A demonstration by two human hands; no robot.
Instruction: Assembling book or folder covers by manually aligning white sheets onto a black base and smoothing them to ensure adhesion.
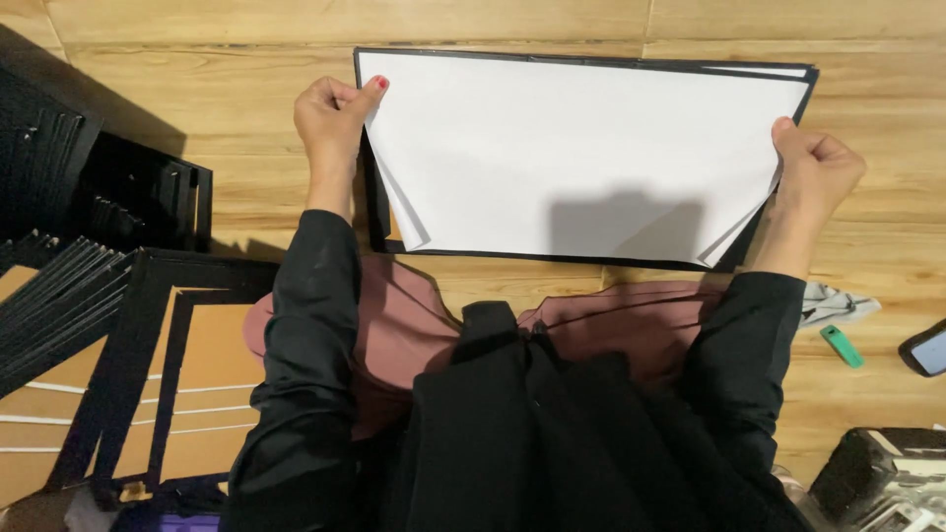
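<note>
Wooden floor (552,296) underneath. White paper sheets (572,148) lie over a black frame (591,59), long axis running left to right, just ahead of the person. Left hand (333,118) pinches the sheets' left edge, right hand (813,172) the right edge; both equally near.

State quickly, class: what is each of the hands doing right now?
Left hand: closed, pinching the left edge of the white sheets.
Right hand: closed, gripping the right edge of the same sheets.
</note>
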